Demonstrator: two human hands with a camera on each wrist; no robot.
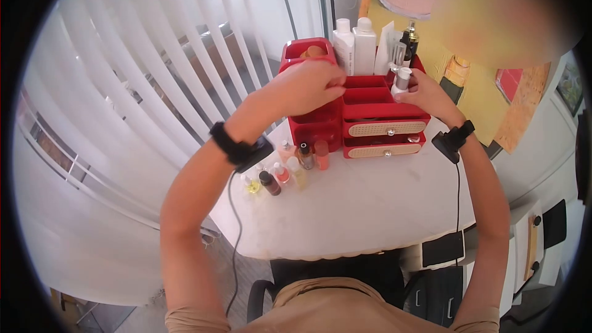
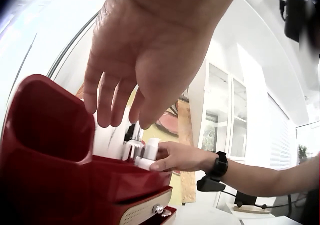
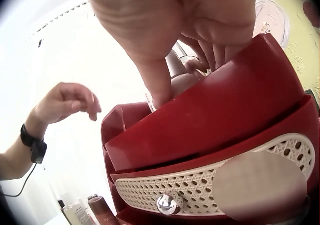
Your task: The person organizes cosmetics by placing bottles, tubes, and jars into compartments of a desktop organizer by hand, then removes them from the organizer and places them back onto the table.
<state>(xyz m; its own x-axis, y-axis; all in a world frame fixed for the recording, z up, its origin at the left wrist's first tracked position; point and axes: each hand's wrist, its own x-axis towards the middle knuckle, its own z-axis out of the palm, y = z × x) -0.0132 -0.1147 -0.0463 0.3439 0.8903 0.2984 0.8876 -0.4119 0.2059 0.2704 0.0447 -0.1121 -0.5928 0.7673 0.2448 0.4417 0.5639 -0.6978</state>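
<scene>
A red cosmetics organizer (image 1: 379, 111) stands on the white table, with two woven-front drawers. My right hand (image 1: 430, 94) grips a small white bottle with a silver collar (image 1: 402, 79) at the organizer's right compartment. In the left wrist view, that hand's thumb and fingers (image 2: 172, 157) close around the white bottle. Over the organizer's left part hovers my left hand (image 1: 313, 86), its fingers loosely bent and nothing held. The left wrist view has its relaxed fingers (image 2: 105, 104) hanging above the red compartments.
Tall white bottles (image 1: 364, 49) and dark gold-topped bottles (image 1: 412, 42) stand in the organizer's back row. Several small perfume bottles (image 1: 282, 174) are grouped on the white table (image 1: 345, 216) at front left. White vertical blinds (image 1: 154, 55) hang on the left.
</scene>
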